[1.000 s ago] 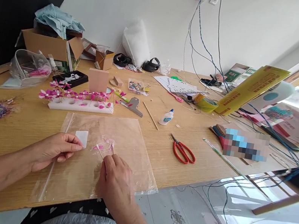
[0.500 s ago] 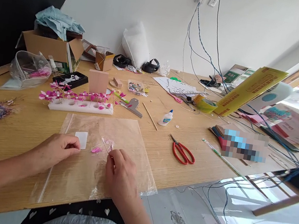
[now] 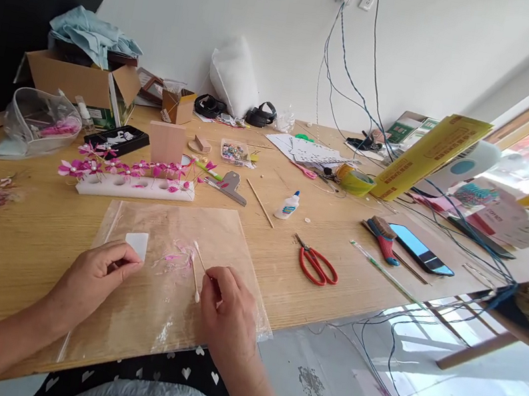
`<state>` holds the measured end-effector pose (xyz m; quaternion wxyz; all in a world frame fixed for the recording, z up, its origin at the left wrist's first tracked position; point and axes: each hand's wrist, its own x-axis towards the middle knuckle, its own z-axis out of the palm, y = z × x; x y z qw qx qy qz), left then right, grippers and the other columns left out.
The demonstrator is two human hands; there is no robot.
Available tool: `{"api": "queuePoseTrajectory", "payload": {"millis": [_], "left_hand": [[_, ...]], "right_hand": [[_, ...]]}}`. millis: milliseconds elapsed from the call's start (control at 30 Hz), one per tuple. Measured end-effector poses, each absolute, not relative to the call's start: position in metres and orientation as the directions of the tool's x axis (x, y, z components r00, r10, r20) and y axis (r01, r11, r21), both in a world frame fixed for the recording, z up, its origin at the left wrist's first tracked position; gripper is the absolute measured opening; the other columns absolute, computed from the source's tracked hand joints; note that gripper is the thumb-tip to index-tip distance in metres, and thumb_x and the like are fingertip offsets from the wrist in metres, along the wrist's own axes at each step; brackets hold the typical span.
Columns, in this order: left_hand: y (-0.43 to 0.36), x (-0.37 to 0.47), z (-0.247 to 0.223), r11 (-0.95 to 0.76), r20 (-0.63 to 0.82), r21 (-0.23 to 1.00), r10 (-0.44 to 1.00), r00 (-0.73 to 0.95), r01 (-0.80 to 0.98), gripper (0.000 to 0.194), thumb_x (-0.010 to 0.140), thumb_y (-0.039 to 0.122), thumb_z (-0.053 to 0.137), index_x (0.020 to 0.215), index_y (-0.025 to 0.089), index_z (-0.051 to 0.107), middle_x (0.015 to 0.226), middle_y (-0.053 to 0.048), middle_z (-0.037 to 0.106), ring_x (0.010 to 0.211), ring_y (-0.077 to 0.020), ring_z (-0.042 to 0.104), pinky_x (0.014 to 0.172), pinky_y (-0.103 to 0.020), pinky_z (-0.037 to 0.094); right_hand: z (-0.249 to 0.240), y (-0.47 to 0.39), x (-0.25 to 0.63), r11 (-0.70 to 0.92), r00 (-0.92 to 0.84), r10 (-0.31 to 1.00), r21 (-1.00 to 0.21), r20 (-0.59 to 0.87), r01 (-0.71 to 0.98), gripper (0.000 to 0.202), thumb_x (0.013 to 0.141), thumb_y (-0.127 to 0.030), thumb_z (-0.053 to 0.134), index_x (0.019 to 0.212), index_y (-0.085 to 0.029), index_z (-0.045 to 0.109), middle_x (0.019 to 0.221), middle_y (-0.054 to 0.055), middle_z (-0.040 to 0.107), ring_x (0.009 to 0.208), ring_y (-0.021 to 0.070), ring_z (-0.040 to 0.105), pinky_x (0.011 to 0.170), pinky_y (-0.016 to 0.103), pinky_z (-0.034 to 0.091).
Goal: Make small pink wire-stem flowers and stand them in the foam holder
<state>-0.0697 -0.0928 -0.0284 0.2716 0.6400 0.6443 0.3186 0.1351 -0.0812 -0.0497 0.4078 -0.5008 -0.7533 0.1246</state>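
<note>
Well, the hands pinch a white square (left) and cotton swab (right), bottle label illegible

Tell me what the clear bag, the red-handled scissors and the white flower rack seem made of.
Bag: apparently glossy plastic film, given glare and wrinkles. Scissors: blades apparently dark metal; handles probably plastic, uniformly red. Flower rack: possibly foam, thick and matte white.

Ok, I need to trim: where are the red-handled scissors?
In the head view, the scissors lie right of the zip bag, nearer than the glue bottle.
</note>
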Motion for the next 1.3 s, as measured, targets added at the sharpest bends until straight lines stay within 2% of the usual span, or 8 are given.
{"api": "queuePoseTrajectory", "payload": {"millis": [100, 367, 567, 800, 967, 1300], "left_hand": [[-0.092, -0.07, -0.036, -0.085, 0.107, 0.693, 0.994, 0.014, 0.716, 0.018, 0.074, 0.033, 0.049, 0.061, 0.022, 0.055, 0.063, 0.0, 0.057, 0.065, -0.0182, 0.052, 0.061, -0.027, 0.037], [-0.099, -0.075, -0.041, -0.124, 0.088, 0.608, 0.992, 0.089, 0.784, 0.019, 0.079, 0.03, 0.045, 0.064, 0.022, 0.054, 0.068, 0.0, 0.058, 0.066, -0.0181, 0.054, 0.062, -0.027, 0.039], [-0.101, -0.076, -0.042, -0.154, 0.067, 0.533, 0.988, 0.14, 0.832, 0.021, 0.081, 0.028, 0.041, 0.068, 0.022, 0.055, 0.072, 0.0, 0.058, 0.069, -0.0176, 0.056, 0.064, -0.028, 0.041], [-0.104, -0.077, -0.043, -0.171, 0.038, 0.489, 0.984, 0.175, 0.855, 0.023, 0.082, 0.029, 0.037, 0.075, 0.023, 0.058, 0.077, -0.001, 0.062, 0.074, -0.019, 0.059, 0.068, -0.029, 0.043], [-0.104, -0.076, -0.046, -0.215, 0.053, 0.438, 0.976, 0.213, 0.873, 0.027, 0.084, 0.028, 0.035, 0.079, 0.023, 0.061, 0.081, -0.003, 0.061, 0.075, -0.0185, 0.059, 0.069, -0.029, 0.045], [-0.103, -0.08, -0.053, -0.291, 0.078, 0.462, 0.954, 0.288, 0.838, 0.032, 0.084, 0.019, 0.032, 0.082, 0.024, 0.064, 0.081, -0.003, 0.062, 0.077, -0.0185, 0.058, 0.07, -0.028, 0.045]], "right_hand": [[-0.05, -0.085, 0.132, 0.494, -0.243, 0.851, -0.551, 0.466, 0.673, 0.018, 0.083, -0.013, 0.041, 0.07, -0.018, 0.052, 0.064, 0.0, 0.053, 0.057, 0.0113, 0.049, 0.053, 0.02, 0.034], [-0.056, -0.089, 0.124, 0.535, -0.422, 0.841, -0.408, 0.338, 0.74, 0.016, 0.083, -0.01, 0.044, 0.073, -0.016, 0.054, 0.067, 0.0, 0.053, 0.061, 0.0121, 0.05, 0.056, 0.022, 0.033], [-0.057, -0.087, 0.121, 0.557, -0.473, 0.825, -0.3, 0.311, 0.775, 0.016, 0.083, -0.01, 0.047, 0.071, -0.018, 0.054, 0.067, -0.001, 0.054, 0.06, 0.0121, 0.05, 0.056, 0.023, 0.032], [-0.059, -0.085, 0.118, 0.572, -0.524, 0.817, -0.231, 0.24, 0.787, 0.013, 0.076, -0.007, 0.054, 0.071, -0.019, 0.056, 0.069, -0.001, 0.056, 0.062, 0.0126, 0.05, 0.056, 0.024, 0.031], [-0.06, -0.084, 0.116, 0.593, -0.548, 0.801, -0.189, 0.243, 0.783, 0.014, 0.076, -0.008, 0.055, 0.07, -0.02, 0.058, 0.068, 0.001, 0.056, 0.061, 0.0139, 0.05, 0.056, 0.026, 0.029], [-0.056, -0.079, 0.114, 0.607, -0.578, 0.789, -0.127, 0.207, 0.784, 0.016, 0.074, -0.004, 0.053, 0.069, -0.019, 0.057, 0.068, 0.003, 0.058, 0.062, 0.0167, 0.052, 0.056, 0.027, 0.031]]}}
